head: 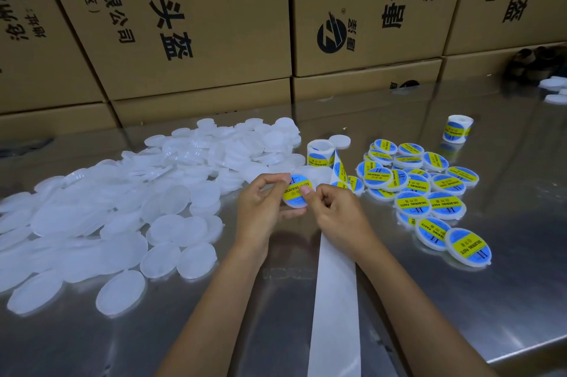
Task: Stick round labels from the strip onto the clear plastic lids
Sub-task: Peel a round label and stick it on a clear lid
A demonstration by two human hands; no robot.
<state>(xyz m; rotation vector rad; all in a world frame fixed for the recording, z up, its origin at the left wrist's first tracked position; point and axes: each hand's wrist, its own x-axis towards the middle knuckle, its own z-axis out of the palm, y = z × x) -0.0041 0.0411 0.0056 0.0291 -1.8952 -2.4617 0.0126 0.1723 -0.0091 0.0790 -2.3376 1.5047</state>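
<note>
Two bare hands meet above a steel table (pixel 399 300), sharing one clear plastic lid (pixel 296 194) with a blue and yellow round label. Left hand (pixel 260 211) curls its fingers around the lid's left edge; right hand (pixel 334 214) presses its thumb (pixel 306 191) on the label. White backing strip (pixel 336 300) runs under the right wrist from a label roll (pixel 319 153). Unlabelled lids (pixel 129 207) heap left, labelled lids (pixel 429 192) right, cardboard boxes (pixel 199 23) behind

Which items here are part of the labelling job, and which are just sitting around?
In the job: left hand, right hand, lid being labelled, label roll, empty backing strip, unlabelled lids, labelled lids.

Lying about: cardboard boxes, spare label roll, steel table.
</note>
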